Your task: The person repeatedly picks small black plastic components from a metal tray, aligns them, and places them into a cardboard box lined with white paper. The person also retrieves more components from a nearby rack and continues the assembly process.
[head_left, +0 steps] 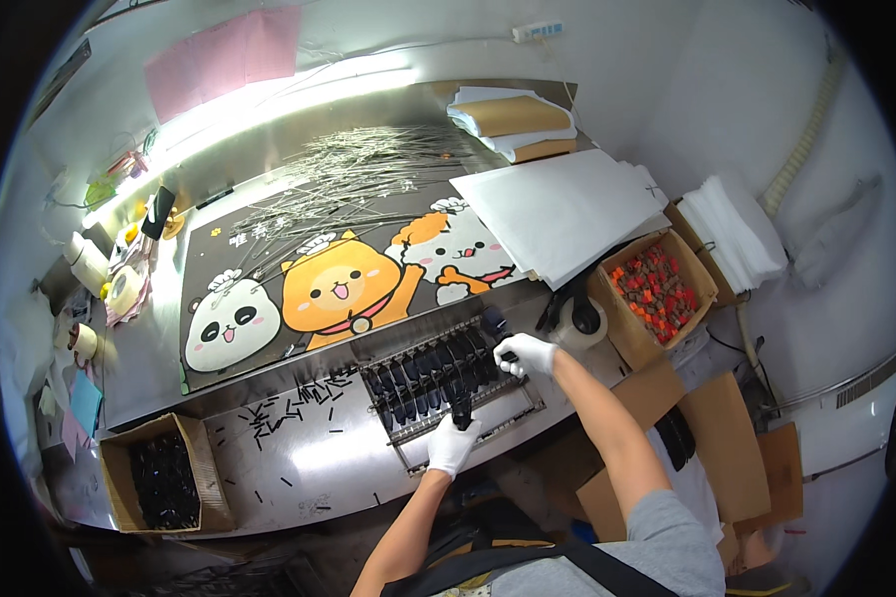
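A metal rack point(408, 432) lies at the front edge of the steel bench, holding rows of black elongated parts point(430, 374). My left hand point(452, 450), in a white glove, is closed around the lower end of a black elongated piece point(461, 406) at the rack's near side. My right hand point(526, 355), also gloved, is closed by the rack's right end, with a small black piece point(509, 356) showing at its fingers. Most of that piece is hidden. Just beyond the right hand is a dark blue-black object point(494, 320) whose kind I cannot make out.
Small black strips point(299, 403) lie scattered left of the rack. A cardboard box of black parts point(216, 478) stands at the left, another of red and brown pieces point(702, 261) at the right. Behind are a cartoon mat point(231, 244), thin metal rods point(358, 164), white sheets point(567, 204) and a tape roll point(572, 333).
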Motion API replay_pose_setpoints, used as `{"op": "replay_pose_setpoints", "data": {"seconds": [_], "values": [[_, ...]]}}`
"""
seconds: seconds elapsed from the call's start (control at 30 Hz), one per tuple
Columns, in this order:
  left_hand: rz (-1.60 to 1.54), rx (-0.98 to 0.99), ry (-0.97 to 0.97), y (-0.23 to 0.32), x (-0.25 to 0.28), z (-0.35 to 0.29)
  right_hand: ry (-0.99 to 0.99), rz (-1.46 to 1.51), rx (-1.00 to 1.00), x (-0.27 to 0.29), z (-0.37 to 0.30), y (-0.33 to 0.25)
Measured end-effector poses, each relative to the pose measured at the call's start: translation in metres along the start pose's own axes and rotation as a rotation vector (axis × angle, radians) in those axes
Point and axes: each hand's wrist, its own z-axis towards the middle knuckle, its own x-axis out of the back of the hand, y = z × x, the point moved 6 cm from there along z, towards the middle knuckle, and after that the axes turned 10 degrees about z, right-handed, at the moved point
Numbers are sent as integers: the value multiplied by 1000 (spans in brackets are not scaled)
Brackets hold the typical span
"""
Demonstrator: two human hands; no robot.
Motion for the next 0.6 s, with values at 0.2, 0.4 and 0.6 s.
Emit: {"op": "replay_pose_setpoints", "data": {"seconds": [0.2,0.4,0.6], "values": [[-1025,221,-11,20,-19,15,109,-567,226,-42,-56,16],[-1134,254,65,19,-20,2,-123,-1273,402,-101,-93,29],[-867,283,286,-35,4,-6,444,-500,525,1,-52,2]]}}
